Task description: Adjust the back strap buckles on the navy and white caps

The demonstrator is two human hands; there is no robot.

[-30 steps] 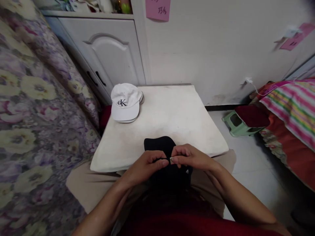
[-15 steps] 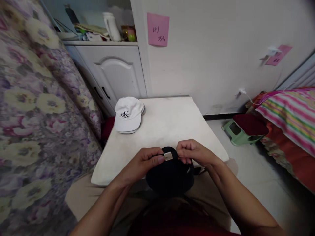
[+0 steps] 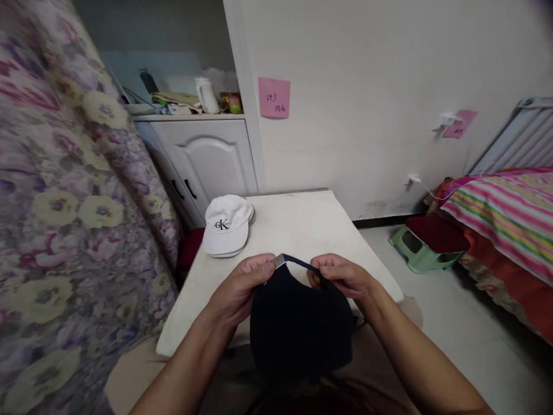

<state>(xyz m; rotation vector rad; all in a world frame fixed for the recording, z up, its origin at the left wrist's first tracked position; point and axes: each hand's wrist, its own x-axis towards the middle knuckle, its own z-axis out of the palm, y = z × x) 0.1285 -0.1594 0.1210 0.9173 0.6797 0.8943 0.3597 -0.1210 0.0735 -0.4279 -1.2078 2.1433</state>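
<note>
A dark navy cap (image 3: 302,328) is held over my lap at the table's near edge, its back opening facing up and away. The thumb and fingers of my left hand (image 3: 242,285) pinch the cap by the metal buckle (image 3: 279,261) of its strap. My right hand (image 3: 341,274) grips the other side of the strap (image 3: 302,264), which runs taut between both hands. Beyond my left hand, white caps (image 3: 227,225) lie stacked at the table's left side, the top one with black letters.
The white table (image 3: 298,225) stands against the wall. A flowered curtain (image 3: 86,230) hangs at left, beside a white cabinet (image 3: 216,158). At right are a green stool (image 3: 412,253) with a red top and a bed with a striped cover (image 3: 505,202).
My hands have moved apart and the cap has tilted, so the back opening and stretched strap now show. The view has tipped upward a little.
</note>
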